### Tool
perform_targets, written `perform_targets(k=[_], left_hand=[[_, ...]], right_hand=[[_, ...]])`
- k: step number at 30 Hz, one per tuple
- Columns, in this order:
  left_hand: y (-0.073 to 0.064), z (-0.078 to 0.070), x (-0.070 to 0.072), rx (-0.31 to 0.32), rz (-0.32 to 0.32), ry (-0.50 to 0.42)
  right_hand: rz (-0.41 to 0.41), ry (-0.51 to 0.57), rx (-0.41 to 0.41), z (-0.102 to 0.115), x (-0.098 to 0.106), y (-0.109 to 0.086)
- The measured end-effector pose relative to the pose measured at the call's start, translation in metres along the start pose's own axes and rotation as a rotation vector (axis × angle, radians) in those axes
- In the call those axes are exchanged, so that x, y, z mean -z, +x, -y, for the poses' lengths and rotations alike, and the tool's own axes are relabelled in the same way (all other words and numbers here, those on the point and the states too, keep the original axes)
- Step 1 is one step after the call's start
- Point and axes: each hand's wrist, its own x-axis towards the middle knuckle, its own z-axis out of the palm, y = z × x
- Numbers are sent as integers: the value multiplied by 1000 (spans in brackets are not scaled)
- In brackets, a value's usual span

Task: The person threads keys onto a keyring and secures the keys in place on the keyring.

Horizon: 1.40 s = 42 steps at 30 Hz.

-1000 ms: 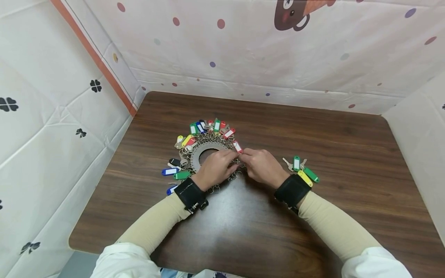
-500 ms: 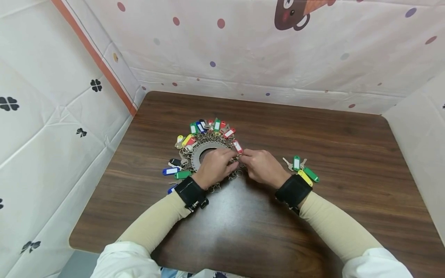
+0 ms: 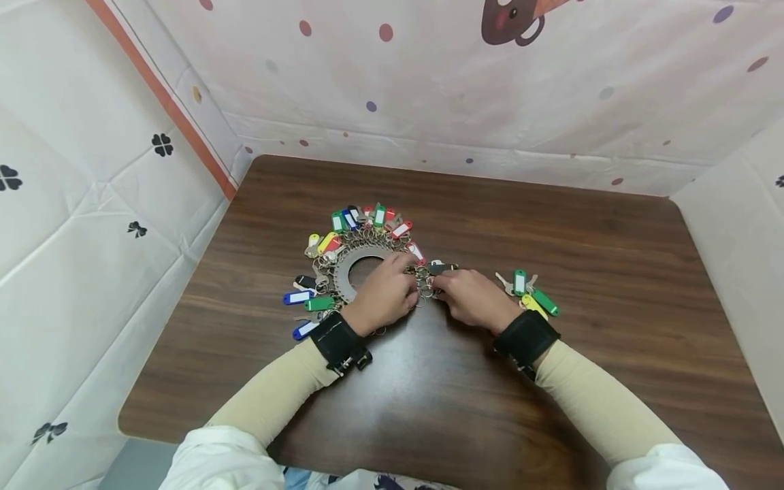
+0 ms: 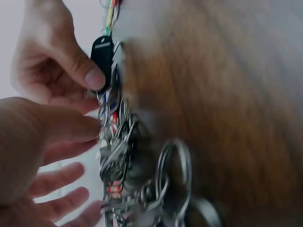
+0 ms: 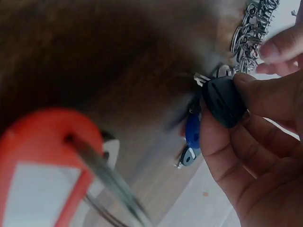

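Observation:
My right hand [image 3: 474, 297] pinches a black key tag [image 5: 225, 101] between thumb and fingertip, just right of a flat grey key-holding ring [image 3: 343, 275]. Small metal split rings [image 4: 118, 146] crowd the ring's edge. Lying over its right side, my left hand [image 3: 382, 294] touches several split rings with its fingertips, the other fingers loose. Keys with coloured tags hang around the ring, among them a green tag [image 3: 319, 303], a blue tag [image 3: 298, 297] and a red tag [image 3: 401, 229]. Part of the ring is hidden beneath my left hand.
Right of my right hand lie loose keys with a green tag [image 3: 544, 302] and a yellow tag [image 3: 534, 306]. An orange-red tag [image 5: 47, 156] looms close in the right wrist view. The brown wooden table [image 3: 582, 224] meets patterned fabric walls [image 3: 429, 82] behind and at the sides.
My hands have parted slightly, the right moving right and a little down. The black tag now shows by its fingertips. The head view has tilted slightly down.

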Motion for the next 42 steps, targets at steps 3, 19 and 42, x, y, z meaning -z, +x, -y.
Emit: perform_targets(k=[3, 19, 42], left_hand=[[1, -5, -3, -15, 81, 51], [4, -9, -12, -87, 96, 77], [6, -12, -14, -44, 132, -53]], right_hand=[[-7, -2, -5, 1, 0, 0], [-47, -22, -62, 1, 2, -5], [167, 53, -535, -68, 47, -70]])
